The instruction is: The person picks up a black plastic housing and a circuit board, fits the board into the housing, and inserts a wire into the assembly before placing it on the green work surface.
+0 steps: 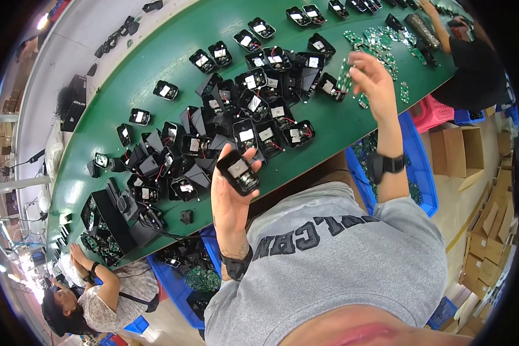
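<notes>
My left hand [229,199] holds a black plastic housing [238,173] with a small board inside, raised above the near edge of the green conveyor belt [155,63]. My right hand [375,81] is stretched out over the belt with its fingers closed on a stack of small green circuit boards [346,75]. A heap of black housings with white parts and red wires [236,124] lies on the belt between my hands. Loose green circuit boards [386,43] are scattered on the belt beyond my right hand.
A blue bin [421,173] with green boards sits under my right arm. Another blue bin [181,277] stands below the belt by my left arm. A seated person [98,300] works at lower left; another person [473,63] at upper right. Cardboard boxes [461,150] stand at right.
</notes>
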A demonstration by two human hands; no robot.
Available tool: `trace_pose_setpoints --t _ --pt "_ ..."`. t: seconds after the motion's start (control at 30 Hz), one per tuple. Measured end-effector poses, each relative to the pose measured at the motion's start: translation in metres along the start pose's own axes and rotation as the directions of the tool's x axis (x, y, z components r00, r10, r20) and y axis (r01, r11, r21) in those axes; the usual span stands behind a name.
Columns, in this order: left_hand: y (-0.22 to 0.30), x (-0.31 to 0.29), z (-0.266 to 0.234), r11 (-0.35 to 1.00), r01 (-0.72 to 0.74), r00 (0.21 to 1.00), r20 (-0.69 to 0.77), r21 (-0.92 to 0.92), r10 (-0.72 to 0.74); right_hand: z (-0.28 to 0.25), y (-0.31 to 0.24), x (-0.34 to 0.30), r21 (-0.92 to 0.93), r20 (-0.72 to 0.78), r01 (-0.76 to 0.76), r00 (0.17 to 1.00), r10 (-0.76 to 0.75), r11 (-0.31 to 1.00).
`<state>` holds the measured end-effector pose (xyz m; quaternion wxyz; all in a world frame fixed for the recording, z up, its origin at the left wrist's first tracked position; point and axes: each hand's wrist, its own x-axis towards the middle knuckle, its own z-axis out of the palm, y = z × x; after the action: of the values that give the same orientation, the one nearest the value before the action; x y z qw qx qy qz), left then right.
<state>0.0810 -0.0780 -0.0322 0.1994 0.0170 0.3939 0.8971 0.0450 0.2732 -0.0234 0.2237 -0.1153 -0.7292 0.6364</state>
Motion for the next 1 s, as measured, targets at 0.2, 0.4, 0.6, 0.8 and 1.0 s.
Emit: trace_pose_setpoints --t 0.2,0.4,0.6,0.8,1.0 --pt "0.001 0.01 0.014 0.999 0.047 0.996 0.074 0.007 -0.047 0.029 -0.014 -0.067 0.279 0.298 -0.192 0.949 0.105 0.941" --pt "-0.002 0.007 0.013 0.998 0.061 0.998 0.034 -0.024 -0.06 0.035 0.038 -0.099 -0.369 -0.204 0.002 0.975 -0.083 0.929" --pt "-0.01 0.008 0.009 0.997 0.083 0.996 0.025 0.0 -0.083 0.017 0.043 -0.111 -0.616 0.078 0.197 0.979 -0.19 0.763" --pt "-0.012 0.01 0.009 0.996 0.087 0.996 0.023 -0.011 -0.086 0.006 0.016 -0.087 -0.487 0.68 0.609 0.714 -0.166 0.626" --pt "-0.016 0.005 0.008 0.992 0.124 0.992 0.012 0.004 -0.124 -0.006 0.002 -0.102 -0.641 0.631 0.517 0.776 0.005 0.567"
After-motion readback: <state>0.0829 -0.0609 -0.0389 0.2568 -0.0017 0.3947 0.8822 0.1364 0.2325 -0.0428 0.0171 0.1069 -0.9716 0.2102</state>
